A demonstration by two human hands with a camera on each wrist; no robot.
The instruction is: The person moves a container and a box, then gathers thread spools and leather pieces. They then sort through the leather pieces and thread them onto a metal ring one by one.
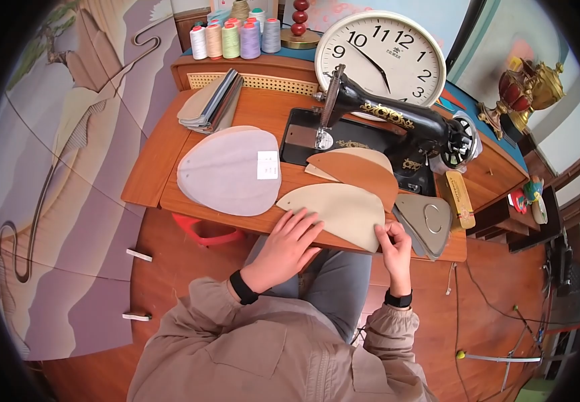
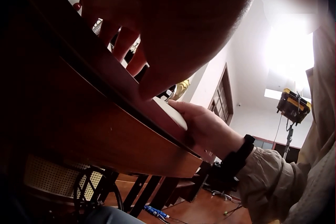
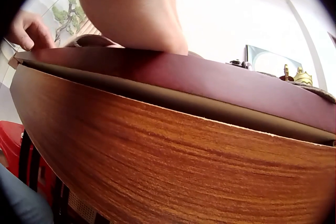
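A cream, half-oval flat piece [image 1: 337,209] lies at the front edge of the wooden table, its straight side toward the person. My right hand [image 1: 394,246] pinches its right corner between thumb and fingers. Spread over its left end, my left hand [image 1: 286,246] rests with straight fingers on the piece and the table edge. Just behind lies a brown piece [image 1: 363,173] of similar shape, partly covered by the cream one. To the left is a large pale lilac oval piece [image 1: 226,171] with a white label [image 1: 268,165]. The left wrist view shows my right hand [image 2: 202,124] at the table edge.
A black sewing machine [image 1: 390,110] stands behind the pieces, with a large clock [image 1: 380,57] beyond it. Grey pieces [image 1: 430,218] and a yellow box [image 1: 459,199] are at right. A stack of flat pieces [image 1: 213,100] and several thread spools [image 1: 231,41] sit at back left.
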